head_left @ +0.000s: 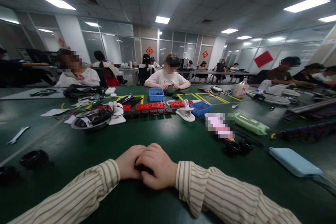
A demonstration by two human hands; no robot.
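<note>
Fingers [149, 156] of our right hand [161, 169] curl round a black part [147, 169], mostly hidden, between our hands at the near side of the green table [168, 134]. Our left hand [128, 162] meets the right; its fingertips are covered, so we cannot tell their grip. To our right we note two black pieces [232, 149] and a pale blue case [295, 161]; far left, a wrench [18, 135].

A small black object [146, 169] is held between the hands [159, 168], in the lower centre of the frame. It is largely covered, with only a dark strip and a rounded edge exposed; its full shape and tilt cannot be made out.
</note>
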